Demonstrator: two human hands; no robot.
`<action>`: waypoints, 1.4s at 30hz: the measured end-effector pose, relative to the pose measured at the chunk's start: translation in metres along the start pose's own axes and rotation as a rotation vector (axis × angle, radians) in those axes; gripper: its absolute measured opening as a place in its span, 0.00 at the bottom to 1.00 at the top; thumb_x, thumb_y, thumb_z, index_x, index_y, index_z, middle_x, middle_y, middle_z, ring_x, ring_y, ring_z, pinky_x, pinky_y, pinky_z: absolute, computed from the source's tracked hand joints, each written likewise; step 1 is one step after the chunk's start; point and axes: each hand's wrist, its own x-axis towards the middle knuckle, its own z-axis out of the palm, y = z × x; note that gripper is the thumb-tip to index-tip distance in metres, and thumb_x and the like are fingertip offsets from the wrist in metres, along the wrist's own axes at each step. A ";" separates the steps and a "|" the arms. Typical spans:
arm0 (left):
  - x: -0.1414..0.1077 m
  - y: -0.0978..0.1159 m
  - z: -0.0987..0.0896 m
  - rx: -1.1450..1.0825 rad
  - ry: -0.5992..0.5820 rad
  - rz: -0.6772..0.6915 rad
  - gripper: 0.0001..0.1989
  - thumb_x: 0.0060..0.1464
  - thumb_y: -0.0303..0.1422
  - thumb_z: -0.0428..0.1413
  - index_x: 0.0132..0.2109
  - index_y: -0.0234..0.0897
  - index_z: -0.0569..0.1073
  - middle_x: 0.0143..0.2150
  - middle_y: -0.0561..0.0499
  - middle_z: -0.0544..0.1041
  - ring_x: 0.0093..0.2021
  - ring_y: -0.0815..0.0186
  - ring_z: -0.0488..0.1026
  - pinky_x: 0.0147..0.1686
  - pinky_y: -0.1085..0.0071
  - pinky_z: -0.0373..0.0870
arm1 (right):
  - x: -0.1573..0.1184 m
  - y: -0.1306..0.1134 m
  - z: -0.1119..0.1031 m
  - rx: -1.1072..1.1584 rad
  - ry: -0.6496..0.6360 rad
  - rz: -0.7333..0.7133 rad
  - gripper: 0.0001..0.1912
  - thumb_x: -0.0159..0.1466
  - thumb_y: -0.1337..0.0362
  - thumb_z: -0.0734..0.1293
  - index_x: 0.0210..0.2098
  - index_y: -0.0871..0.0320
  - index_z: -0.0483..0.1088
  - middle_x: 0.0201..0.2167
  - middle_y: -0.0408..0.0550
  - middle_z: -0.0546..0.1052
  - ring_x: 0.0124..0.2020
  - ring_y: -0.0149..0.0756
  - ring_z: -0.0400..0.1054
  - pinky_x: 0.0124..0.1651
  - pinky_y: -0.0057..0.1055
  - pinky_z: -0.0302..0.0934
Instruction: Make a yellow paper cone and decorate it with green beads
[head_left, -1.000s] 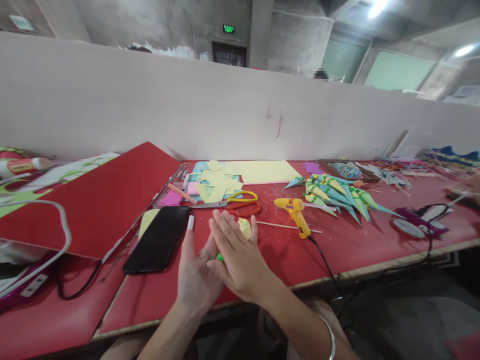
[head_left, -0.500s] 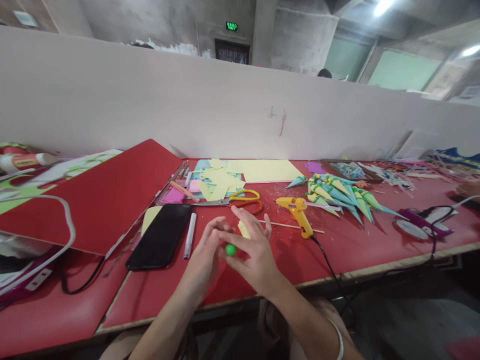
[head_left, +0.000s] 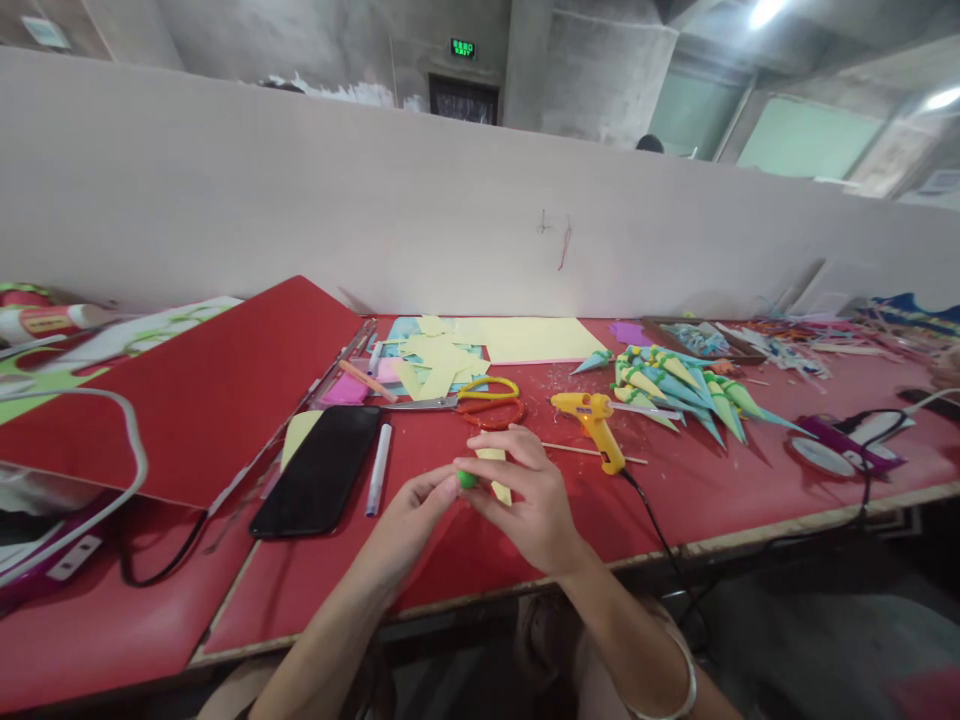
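Note:
Between my two hands is a small green ball (head_left: pixel 466 480). My left hand (head_left: pixel 424 505) pinches it from the left with thumb and fingertips. On the other side my right hand (head_left: pixel 525 490) has its thumb and index finger closed on the same ball. A pale yellow paper piece (head_left: pixel 496 475) shows under the fingers of my right hand; whether they touch it is unclear. Scissors (head_left: pixel 487 400) with yellow and red handles lie just beyond. A yellow glue gun (head_left: pixel 598 425) rests on the red table to the right, over a thin wooden stick (head_left: pixel 559 449).
A black phone (head_left: pixel 319 470) and a white marker (head_left: pixel 379 470) lie left of my hands. Yellow paper scraps (head_left: pixel 439 360) sit behind. Blue and yellow paper cones (head_left: pixel 675 385) are piled to the right. A large red board (head_left: pixel 202 400) leans at the left.
Both hands have closed on the green ball, which has moved slightly up. My left fingers have come down into a pinch, and my right hand has shifted a little right.

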 end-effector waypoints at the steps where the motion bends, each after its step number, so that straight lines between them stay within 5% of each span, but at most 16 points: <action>1: 0.000 0.000 0.000 0.017 -0.003 0.011 0.20 0.42 0.48 0.58 0.33 0.34 0.78 0.33 0.47 0.79 0.39 0.61 0.72 0.45 0.66 0.66 | 0.000 0.000 0.000 0.029 0.016 0.004 0.11 0.59 0.65 0.65 0.41 0.49 0.72 0.40 0.45 0.73 0.43 0.35 0.67 0.52 0.39 0.56; 16: -0.001 0.003 0.001 0.046 0.042 -0.017 0.21 0.40 0.47 0.60 0.34 0.33 0.78 0.33 0.45 0.79 0.38 0.59 0.73 0.43 0.64 0.67 | 0.001 0.000 0.000 0.059 -0.036 -0.011 0.16 0.58 0.66 0.66 0.46 0.50 0.69 0.43 0.47 0.71 0.45 0.36 0.64 0.48 0.36 0.60; 25: -0.002 0.003 0.008 -0.013 0.084 -0.007 0.16 0.40 0.42 0.62 0.34 0.35 0.78 0.33 0.48 0.79 0.39 0.62 0.73 0.42 0.70 0.67 | 0.002 -0.002 0.000 0.103 -0.034 0.048 0.10 0.59 0.68 0.65 0.40 0.53 0.72 0.34 0.46 0.71 0.38 0.34 0.65 0.42 0.32 0.61; 30: 0.001 0.001 0.005 -0.048 0.167 -0.033 0.21 0.46 0.44 0.57 0.45 0.38 0.73 0.44 0.47 0.76 0.38 0.64 0.73 0.43 0.67 0.67 | 0.004 0.006 -0.004 0.203 0.085 0.247 0.06 0.61 0.63 0.62 0.33 0.57 0.70 0.30 0.45 0.72 0.34 0.33 0.67 0.38 0.29 0.62; 33: 0.002 0.001 0.006 0.165 0.178 0.006 0.16 0.49 0.42 0.53 0.41 0.37 0.72 0.42 0.47 0.75 0.39 0.63 0.72 0.42 0.67 0.67 | 0.004 0.016 -0.002 0.189 0.147 0.420 0.09 0.62 0.61 0.59 0.31 0.58 0.68 0.27 0.44 0.72 0.30 0.32 0.67 0.34 0.28 0.61; 39: -0.001 -0.008 0.013 1.033 0.154 0.253 0.11 0.51 0.36 0.49 0.41 0.37 0.70 0.42 0.45 0.72 0.45 0.57 0.68 0.45 0.60 0.65 | -0.003 0.038 0.003 -0.102 -0.073 0.605 0.09 0.59 0.63 0.60 0.25 0.57 0.67 0.28 0.45 0.67 0.30 0.33 0.62 0.34 0.29 0.57; 42: 0.000 -0.014 0.011 1.250 0.154 0.238 0.14 0.53 0.37 0.49 0.44 0.37 0.69 0.46 0.43 0.72 0.48 0.53 0.67 0.46 0.56 0.64 | -0.006 0.042 0.005 -0.081 -0.094 0.633 0.11 0.60 0.63 0.59 0.22 0.56 0.63 0.24 0.43 0.64 0.27 0.32 0.60 0.32 0.29 0.56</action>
